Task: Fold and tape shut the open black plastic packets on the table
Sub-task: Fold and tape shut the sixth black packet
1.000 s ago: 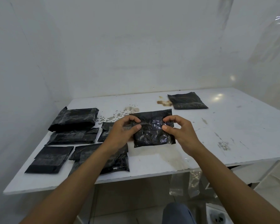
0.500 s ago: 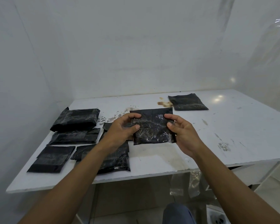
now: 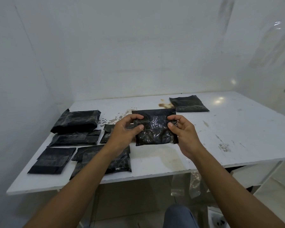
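The left hand (image 3: 127, 131) pinches the left edge of a black plastic packet (image 3: 155, 129), thumb on the near face and fingers curled over the upper edge. The right hand (image 3: 185, 134) pinches the right edge in the same way. The packet sits between the two hands, its glossy face towards the camera, over the middle of the white desk (image 3: 240, 129); whether its lower edge touches the desk cannot be told. Five more black packets (image 3: 76, 120) lie grouped on the desk to the left, one partly hidden behind the left hand. A single packet (image 3: 188, 104) lies flat farther back, beside a brown stain (image 3: 166, 105).
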